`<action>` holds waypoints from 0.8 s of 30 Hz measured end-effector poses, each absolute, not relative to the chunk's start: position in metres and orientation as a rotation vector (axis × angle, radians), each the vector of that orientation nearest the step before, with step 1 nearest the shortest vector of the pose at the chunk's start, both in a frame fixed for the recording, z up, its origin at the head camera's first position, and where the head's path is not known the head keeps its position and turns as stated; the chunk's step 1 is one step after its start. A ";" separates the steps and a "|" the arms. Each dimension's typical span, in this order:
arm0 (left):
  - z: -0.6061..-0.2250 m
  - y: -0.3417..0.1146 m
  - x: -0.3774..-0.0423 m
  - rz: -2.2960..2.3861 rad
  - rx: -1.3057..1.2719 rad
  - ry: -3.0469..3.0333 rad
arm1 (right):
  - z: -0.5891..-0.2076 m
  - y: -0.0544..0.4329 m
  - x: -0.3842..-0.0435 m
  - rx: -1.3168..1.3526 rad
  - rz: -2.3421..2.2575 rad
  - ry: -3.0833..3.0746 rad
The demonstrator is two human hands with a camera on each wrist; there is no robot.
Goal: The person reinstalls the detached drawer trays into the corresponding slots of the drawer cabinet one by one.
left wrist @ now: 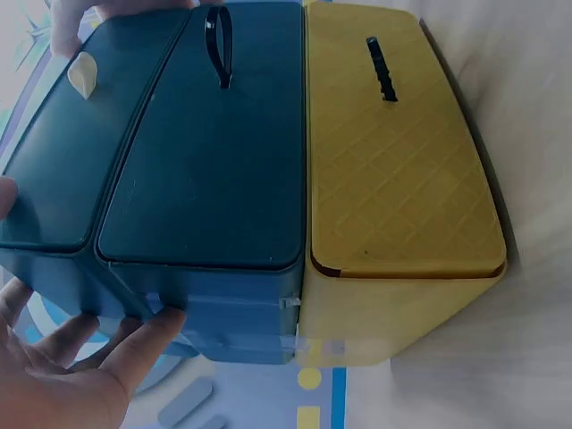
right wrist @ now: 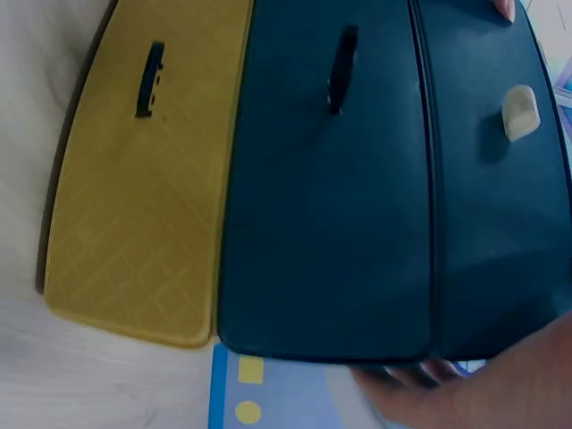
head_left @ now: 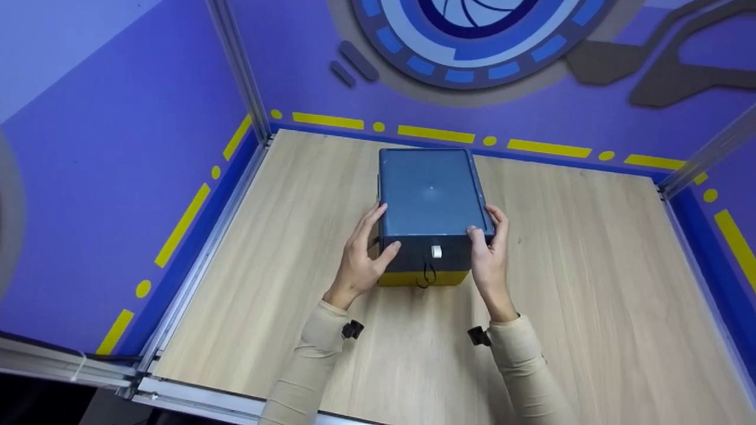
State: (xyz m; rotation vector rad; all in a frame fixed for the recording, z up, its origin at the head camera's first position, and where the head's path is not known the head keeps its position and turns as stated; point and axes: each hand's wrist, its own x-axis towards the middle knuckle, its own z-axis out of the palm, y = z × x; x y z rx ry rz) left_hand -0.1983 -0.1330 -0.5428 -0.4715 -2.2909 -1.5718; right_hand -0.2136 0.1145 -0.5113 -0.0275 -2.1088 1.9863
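A small stacked drawer box (head_left: 431, 189) stands on the wooden table with its front toward me. Its upper two drawers are dark blue and its bottom drawer (left wrist: 402, 170) is yellow with a diamond pattern. The top drawer carries a white knob (head_left: 436, 252), the middle one a black loop (left wrist: 217, 49), the yellow one a black strip handle (right wrist: 150, 80). My left hand (head_left: 358, 264) grips the box's left front corner, fingers along the side and thumb on the front. Opposite it, my right hand (head_left: 491, 260) holds the right front corner, thumb at the top edge.
The pale wooden table (head_left: 590, 283) is bounded by purple-blue panels (head_left: 159, 118) on the left, back and right. Metal frame rails (head_left: 201, 404) run along its edges. The box's far end lies close to the back panel.
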 end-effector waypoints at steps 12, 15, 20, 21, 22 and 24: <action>-0.543 -0.135 -0.191 -1.582 -0.514 -2.306 | -0.518 0.109 -0.193 -0.091 2.012 -2.001; -0.542 -0.136 -0.190 -1.569 -0.520 -2.301 | -0.517 0.108 -0.193 -0.075 2.016 -1.999; -0.541 -0.137 -0.190 -1.557 -0.520 -2.305 | -0.517 0.109 -0.193 -0.050 2.004 -2.028; -0.541 -0.137 -0.190 -1.557 -0.520 -2.307 | -0.516 0.110 -0.193 -0.043 2.000 -2.040; -0.541 -0.137 -0.190 -1.557 -0.520 -2.313 | -0.516 0.111 -0.193 -0.035 1.997 -2.052; -0.540 -0.137 -0.191 -1.558 -0.524 -2.327 | -0.514 0.114 -0.194 -0.019 1.973 -2.099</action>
